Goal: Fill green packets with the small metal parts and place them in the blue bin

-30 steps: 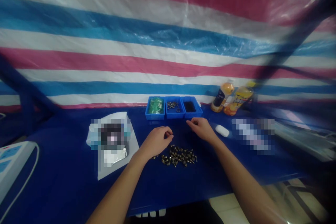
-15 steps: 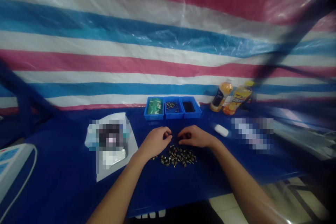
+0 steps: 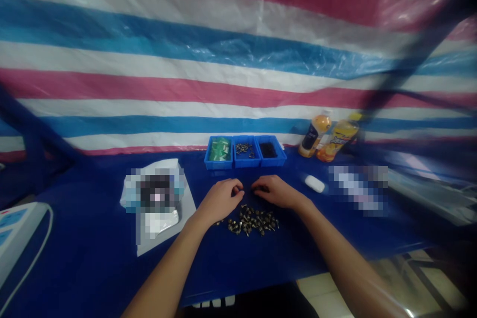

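My left hand (image 3: 223, 196) rests on the blue tabletop with loosely bent fingers, its thumb apart from them. Facing it across a small gap is my right hand (image 3: 278, 190), also loosely curled, palm down. I see nothing held in either one, though the undersides of the fingers are hidden. Just in front of both hands lies a loose pile of small brass-coloured metal parts (image 3: 253, 221) with thin stems, too small to name. A few stray pieces lie beside my left wrist.
Behind the hands stand three joined blue bins: one with green packets (image 3: 219, 150), one with small metal pieces (image 3: 244, 150), one with dark pieces (image 3: 267, 150). Two drink bottles (image 3: 337, 140) and a white rounded object (image 3: 315, 184) are at right. White paper (image 3: 145, 246) lies left.
My right hand has shifted very slightly, its fingers lower and more settled toward the table. The left hand and the pile look the same; the view has tilted a touch.
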### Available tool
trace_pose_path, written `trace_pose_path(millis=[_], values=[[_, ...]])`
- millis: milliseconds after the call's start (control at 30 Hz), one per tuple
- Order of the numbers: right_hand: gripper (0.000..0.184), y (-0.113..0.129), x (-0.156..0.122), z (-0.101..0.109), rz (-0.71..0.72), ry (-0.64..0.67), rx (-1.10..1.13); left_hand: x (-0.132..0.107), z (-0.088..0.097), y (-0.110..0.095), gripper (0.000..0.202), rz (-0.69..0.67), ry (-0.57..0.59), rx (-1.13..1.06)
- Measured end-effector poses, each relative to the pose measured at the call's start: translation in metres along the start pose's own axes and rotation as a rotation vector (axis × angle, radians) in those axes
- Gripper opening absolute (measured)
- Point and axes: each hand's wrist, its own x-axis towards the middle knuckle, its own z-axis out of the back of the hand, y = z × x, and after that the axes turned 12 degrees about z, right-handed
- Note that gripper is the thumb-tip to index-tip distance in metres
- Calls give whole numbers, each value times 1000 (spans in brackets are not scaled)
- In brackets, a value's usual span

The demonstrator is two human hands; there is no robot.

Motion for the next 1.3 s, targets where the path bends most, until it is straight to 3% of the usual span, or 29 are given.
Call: trace_pose_path(millis=[167, 333, 533, 733, 833, 933, 1200, 1300], values=[[20, -4, -5, 9, -69, -95, -50, -1, 1, -1, 16, 7, 1, 0], [21, -11, -7, 6, -134, -14, -76, -2, 2, -3, 17, 11, 0, -3], [9, -11, -5, 1, -67, -2, -54, -2, 2, -3, 15, 5, -1, -9], [25, -2, 0, -1, -12, -114, 31, -2, 3, -5, 15, 8, -1, -3], [21, 1, 0, 1, -28, -149, 61, -2, 3, -4, 15, 6, -3, -1], [15, 3, -1, 4, -92, -226, 143, -2, 3, -4, 15, 13, -4, 1], [39, -9, -4, 9, -318, -405, 75, -3, 3, -4, 15, 3, 1, -4], [36, -18, -4, 10, -377, -573, 111, -2, 2, -4, 17, 9, 1, 2]])
